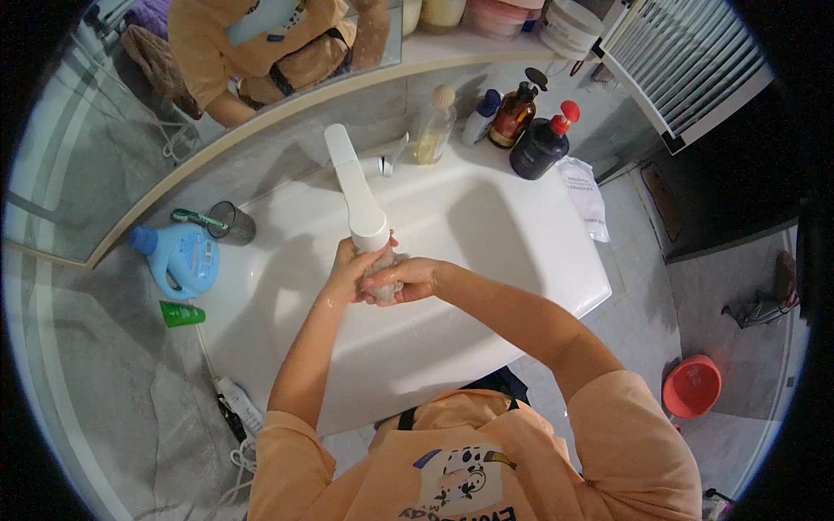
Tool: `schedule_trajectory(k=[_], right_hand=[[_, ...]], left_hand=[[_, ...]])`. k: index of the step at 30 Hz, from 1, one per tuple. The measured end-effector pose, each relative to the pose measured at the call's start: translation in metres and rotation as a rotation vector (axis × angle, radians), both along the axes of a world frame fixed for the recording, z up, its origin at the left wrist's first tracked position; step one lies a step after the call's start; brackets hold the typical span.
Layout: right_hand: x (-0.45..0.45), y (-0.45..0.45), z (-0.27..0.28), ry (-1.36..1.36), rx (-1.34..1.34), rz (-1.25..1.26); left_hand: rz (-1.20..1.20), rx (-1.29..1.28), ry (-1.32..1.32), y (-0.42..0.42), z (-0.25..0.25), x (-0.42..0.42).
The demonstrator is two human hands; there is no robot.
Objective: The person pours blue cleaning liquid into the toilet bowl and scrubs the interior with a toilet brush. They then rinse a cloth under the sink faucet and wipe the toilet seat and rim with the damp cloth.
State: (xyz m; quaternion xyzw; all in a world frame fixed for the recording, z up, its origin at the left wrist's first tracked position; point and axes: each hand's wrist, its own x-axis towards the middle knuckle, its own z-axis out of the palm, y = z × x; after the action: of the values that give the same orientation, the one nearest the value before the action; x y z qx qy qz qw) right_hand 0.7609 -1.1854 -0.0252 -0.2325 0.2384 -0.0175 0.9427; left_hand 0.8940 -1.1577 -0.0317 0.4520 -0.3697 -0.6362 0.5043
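Note:
Both hands meet under the head of a white faucet (357,189), above a white sink basin (417,332). My left hand (345,270) and my right hand (414,277) are closed around a wet, crumpled whitish cloth (386,286) between them. The skin of both hands looks wet. Part of the cloth and some fingers are hidden by the faucet head and by the hands themselves. A lever handle (391,158) stands on the basin's back rim beside the faucet.
Pump bottles (539,150) and a clear bottle (433,133) line the back right rim. At left are a blue jug (189,260), a cup (231,223) with a toothbrush and a green tube (182,314). A red basin (692,386) is at the far right. A mirror (130,163) edges the back.

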Motion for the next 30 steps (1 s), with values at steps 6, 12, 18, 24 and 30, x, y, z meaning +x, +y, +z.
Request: schedule_trajectory(k=[6,12,18,24,30], right_hand=[[0.009,0.008,-0.009,0.231,-0.346,0.004],[0.024,0.006,-0.031,0.563,-0.865,0.033],[0.017,-0.006,-0.033,0.687,-1.376,-0.058],[-0.017,-0.017,-0.011,0.399,-0.864,-0.104],[-0.032,-0.022,-0.037,0.546,-0.854,-0.256]], left_hand=[[0.027,-0.057,-0.268,-0.005,0.002,-0.008],[0.279,-0.014,-0.602,-0.017,-0.045,-0.011],[0.291,-0.033,-0.534,-0.020,-0.049,-0.002],[0.286,0.243,-0.327,0.017,-0.043,0.024],[0.290,-0.036,-0.799,0.026,-0.036,0.017]])
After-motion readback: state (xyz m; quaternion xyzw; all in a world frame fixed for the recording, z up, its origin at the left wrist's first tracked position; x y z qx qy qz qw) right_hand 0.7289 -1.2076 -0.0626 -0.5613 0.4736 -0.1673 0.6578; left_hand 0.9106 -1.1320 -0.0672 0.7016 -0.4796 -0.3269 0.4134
